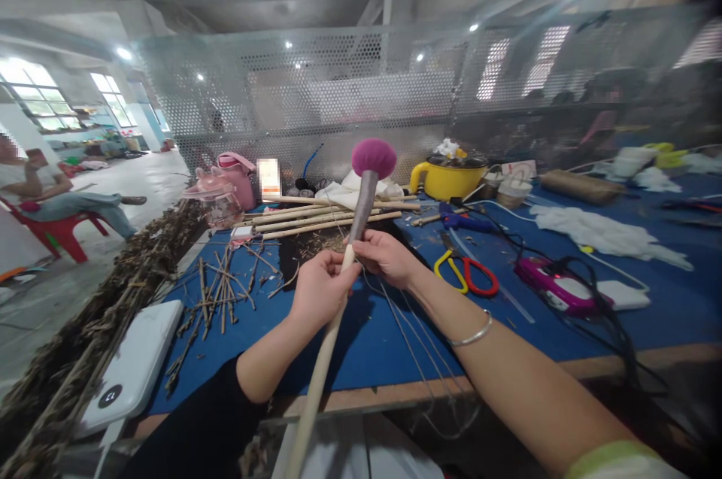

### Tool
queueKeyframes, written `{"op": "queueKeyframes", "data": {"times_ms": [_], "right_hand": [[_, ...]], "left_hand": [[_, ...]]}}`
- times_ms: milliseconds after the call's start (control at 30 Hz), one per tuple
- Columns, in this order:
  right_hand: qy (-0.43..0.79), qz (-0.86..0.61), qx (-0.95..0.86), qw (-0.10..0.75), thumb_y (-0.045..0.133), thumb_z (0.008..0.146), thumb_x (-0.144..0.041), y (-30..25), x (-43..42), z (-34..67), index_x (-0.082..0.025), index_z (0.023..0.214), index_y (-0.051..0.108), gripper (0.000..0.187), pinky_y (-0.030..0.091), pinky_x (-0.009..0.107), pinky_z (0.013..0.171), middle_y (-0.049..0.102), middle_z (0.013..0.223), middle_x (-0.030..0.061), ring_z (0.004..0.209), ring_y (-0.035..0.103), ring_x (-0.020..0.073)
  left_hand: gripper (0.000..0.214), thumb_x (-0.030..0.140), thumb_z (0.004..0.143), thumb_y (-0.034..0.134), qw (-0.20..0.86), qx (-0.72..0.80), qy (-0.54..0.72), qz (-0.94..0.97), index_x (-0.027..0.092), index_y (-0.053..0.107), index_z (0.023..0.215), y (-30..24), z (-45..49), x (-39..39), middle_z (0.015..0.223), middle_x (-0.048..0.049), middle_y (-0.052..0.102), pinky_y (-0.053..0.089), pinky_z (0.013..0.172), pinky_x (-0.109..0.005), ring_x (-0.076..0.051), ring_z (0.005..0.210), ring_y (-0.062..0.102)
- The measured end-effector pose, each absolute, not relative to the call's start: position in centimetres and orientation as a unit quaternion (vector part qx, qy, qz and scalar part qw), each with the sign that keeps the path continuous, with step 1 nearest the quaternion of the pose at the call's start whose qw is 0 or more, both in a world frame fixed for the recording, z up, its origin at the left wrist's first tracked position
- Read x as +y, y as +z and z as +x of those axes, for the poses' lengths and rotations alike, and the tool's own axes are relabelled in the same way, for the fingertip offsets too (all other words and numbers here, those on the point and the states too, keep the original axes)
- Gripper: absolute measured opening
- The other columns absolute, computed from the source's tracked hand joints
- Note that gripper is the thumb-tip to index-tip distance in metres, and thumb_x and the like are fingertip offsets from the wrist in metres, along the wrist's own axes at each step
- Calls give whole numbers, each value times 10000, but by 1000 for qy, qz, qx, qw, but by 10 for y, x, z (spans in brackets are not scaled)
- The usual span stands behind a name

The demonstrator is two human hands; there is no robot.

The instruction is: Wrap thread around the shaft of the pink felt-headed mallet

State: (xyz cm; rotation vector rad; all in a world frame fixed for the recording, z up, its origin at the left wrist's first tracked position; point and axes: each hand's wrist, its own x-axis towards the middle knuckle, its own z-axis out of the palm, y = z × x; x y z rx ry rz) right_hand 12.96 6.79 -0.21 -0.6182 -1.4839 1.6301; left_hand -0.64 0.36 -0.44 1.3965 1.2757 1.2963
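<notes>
A pale wooden stick [321, 366] slants up from the table's front edge, topped by a round magenta head [374, 157] with a grey wrapped neck [364, 207] beneath it. My left hand [319, 283] is closed round the wood just below the wrapping. At the wrapping's lower end, the fingers of my right hand [389, 259] pinch the stick; whether they also hold wire I cannot tell. Thin grey wires [414, 336] trail below my right hand over the table edge. Behind my hands lie several loose wooden sticks [332, 222] on a dark mat.
Dry twigs [222, 287] and a white power bank [135, 359] lie left on the blue table [242, 351]. To the right are scissors [468, 276], a blue glue gun [462, 219], a yellow pot [451, 177] and a magenta power strip [556, 287]. A perforated screen [350, 99] stands behind. One person sits far left.
</notes>
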Motion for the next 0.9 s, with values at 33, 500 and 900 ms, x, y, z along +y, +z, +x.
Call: {"op": "queueKeyframes", "data": {"times_ms": [33,500,900], "right_hand": [[659,-236,-584,410,662,689,-380,-1,67,131,-133,850,539,320,74,196,345,298,429,-107,345,170,27],[654,-280,-556,430,684,651,-290,6,63,130,-151,706,470,260,133,178,333,403,435,-95,321,244,19],[647,-300,-564,415,678,672,-318,5,62,127,-146,710,490,258,156,175,333,356,405,-108,315,232,16]], "left_hand": [[288,406,662,633,446,488,521,539,154,537,764,-4,-5,3,520,28,564,363,373,-185,-79,375,483],[367,465,683,603,450,475,505,563,152,527,858,-6,-5,2,632,1,591,398,457,-197,-85,476,516],[310,435,663,632,454,514,478,549,152,535,746,-7,-7,6,538,19,584,336,387,-180,-72,384,470]]}}
